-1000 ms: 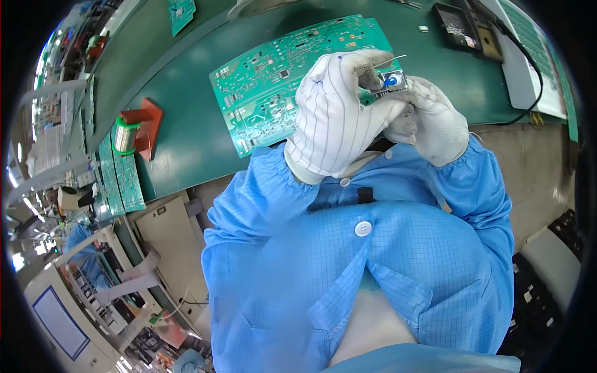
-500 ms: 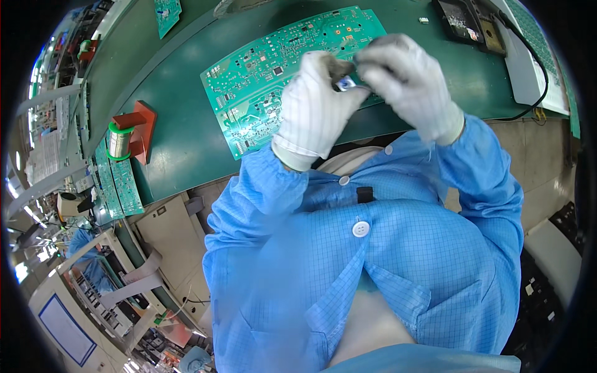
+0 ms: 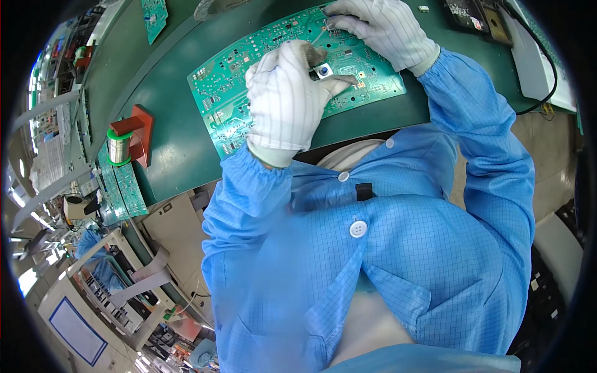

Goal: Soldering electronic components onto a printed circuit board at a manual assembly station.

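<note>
Both my hands wear white striped gloves with grey fingertips. My left hand [image 3: 283, 96] is above the middle of a green circuit board [image 3: 217, 81], closed around a small white square part with a dark blue round centre [image 3: 323, 71], held between thumb and forefinger. My right hand [image 3: 388, 31] reaches over the far right part of the board. Its fingers stretch to the left, slightly apart, with their tips at the board's far edge, and I see nothing held in them. The board lies flat on the green bench mat and is partly hidden beneath both hands.
A solder wire spool [image 3: 118, 148] on a red stand [image 3: 144, 133] is at the left. More circuit boards [image 3: 124, 186] lie beyond it. A dark tray [image 3: 467, 15] and a black cable [image 3: 552, 68] are at the far right. A tiny part [image 3: 423, 9] lies near the tray.
My hands have parted. The right moved away to the board's far edge; the left moved left and slightly farther with the small white part. The board appears slightly farther left.
</note>
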### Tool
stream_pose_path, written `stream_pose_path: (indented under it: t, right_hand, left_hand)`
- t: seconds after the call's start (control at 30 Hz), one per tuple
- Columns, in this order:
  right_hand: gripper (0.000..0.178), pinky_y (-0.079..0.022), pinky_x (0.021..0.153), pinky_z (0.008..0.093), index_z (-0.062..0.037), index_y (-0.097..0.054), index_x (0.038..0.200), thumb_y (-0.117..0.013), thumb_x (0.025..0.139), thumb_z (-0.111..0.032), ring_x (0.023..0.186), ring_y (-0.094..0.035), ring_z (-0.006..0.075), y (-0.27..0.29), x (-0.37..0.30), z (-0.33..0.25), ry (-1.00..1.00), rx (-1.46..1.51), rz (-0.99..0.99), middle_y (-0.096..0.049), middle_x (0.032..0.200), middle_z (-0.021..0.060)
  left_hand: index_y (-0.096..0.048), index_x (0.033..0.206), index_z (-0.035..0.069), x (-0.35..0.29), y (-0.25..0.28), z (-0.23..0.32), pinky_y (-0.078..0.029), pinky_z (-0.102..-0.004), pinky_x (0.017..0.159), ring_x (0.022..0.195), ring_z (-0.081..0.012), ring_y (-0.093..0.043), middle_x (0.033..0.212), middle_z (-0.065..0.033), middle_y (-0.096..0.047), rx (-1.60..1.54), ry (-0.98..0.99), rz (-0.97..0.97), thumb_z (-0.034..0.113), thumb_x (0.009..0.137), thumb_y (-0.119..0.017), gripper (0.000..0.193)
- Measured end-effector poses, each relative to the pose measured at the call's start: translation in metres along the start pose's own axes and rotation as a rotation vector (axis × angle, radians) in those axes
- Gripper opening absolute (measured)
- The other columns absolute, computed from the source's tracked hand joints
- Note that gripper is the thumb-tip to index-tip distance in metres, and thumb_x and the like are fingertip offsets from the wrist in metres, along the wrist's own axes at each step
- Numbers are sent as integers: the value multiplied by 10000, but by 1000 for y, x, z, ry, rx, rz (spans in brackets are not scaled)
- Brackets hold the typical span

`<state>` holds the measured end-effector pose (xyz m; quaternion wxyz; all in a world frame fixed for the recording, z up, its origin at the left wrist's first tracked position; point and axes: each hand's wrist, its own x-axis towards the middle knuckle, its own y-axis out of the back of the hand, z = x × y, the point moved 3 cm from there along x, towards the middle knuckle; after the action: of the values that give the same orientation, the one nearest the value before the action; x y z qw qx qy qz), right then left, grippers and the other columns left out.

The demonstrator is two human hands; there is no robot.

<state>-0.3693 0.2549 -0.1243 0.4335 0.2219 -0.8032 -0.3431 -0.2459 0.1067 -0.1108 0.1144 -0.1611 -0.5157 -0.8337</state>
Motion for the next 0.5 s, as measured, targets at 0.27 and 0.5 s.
stream_pose_path:
  t: [0.27,0.5]
  right_hand:
    - [209,-508,677,425,-136,-682,1010,-654,905,-315,779,-647,311,-2,0,0,45,-75,-25,-628,809,99]
    - [220,-503,676,421,-149,-691,1001,-666,882,-333,786,-641,299,-5,-3,4,73,-90,5,-624,817,86]
  left_hand:
    - [-601,1005,82,-5,7,-6,-463,-422,865,873,-276,-677,901,-39,-716,-105,55,-13,183,783,-815,324]
    - [-609,977,121,3,7,-3,-450,-422,853,893,-260,-659,861,-42,-692,40,-227,-52,133,782,-774,255]
